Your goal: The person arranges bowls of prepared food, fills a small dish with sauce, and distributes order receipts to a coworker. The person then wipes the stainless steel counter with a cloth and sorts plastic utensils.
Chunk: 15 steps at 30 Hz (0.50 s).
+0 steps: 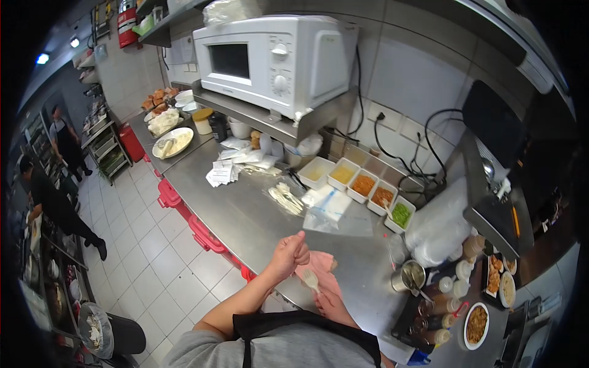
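Observation:
My left hand (288,256) is raised above the steel counter's front edge, its fingers curled into a closed fist; whatever may be inside is hidden. Lower and to the right, my right hand (332,306) is closed around the handle of a pale plastic fork (310,279), tines pointing away from me. Behind the fork is a pink cloth (327,276), lying beside both hands. Farther back on the counter sit a pile of pale plastic cutlery (287,200) and a clear plastic bag (343,222).
White tubs of chopped food (363,184) line the wall. A microwave (270,61) stands on a raised shelf. Sauce bottles (438,322) and a metal pot (408,276) are at right. Red handles (205,236) stick out along the counter's left edge. Two people are across the aisle.

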Motion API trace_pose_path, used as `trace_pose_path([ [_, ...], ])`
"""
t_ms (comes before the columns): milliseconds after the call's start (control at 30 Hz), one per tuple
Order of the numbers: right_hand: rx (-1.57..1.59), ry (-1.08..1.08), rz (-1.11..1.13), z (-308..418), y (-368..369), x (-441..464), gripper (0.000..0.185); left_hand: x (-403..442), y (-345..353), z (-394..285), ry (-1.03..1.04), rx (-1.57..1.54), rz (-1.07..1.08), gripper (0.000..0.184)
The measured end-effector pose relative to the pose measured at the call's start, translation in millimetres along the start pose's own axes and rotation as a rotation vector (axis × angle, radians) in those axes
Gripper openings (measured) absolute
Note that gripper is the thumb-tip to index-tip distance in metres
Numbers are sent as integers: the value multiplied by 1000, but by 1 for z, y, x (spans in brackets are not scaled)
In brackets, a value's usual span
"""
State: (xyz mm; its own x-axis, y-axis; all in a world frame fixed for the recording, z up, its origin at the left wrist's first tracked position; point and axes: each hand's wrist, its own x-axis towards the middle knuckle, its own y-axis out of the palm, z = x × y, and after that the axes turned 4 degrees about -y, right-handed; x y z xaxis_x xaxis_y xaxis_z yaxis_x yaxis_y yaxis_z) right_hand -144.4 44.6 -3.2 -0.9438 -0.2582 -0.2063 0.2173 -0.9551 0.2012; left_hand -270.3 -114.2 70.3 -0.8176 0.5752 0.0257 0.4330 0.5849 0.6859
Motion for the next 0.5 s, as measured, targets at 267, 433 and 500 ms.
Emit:
trace_pose_path([
  [267, 465, 56, -200, 8, 24, 84, 21, 15, -109, -47, -42, -160, -39, 14],
  [433, 126, -98, -494, 29, 72, 124, 19, 46, -180, -76, -66, -157, -57, 27],
  [500, 1, -146, -576, 14, 71, 143, 21, 68, -205, -83, -134, -132, 7, 38],
])
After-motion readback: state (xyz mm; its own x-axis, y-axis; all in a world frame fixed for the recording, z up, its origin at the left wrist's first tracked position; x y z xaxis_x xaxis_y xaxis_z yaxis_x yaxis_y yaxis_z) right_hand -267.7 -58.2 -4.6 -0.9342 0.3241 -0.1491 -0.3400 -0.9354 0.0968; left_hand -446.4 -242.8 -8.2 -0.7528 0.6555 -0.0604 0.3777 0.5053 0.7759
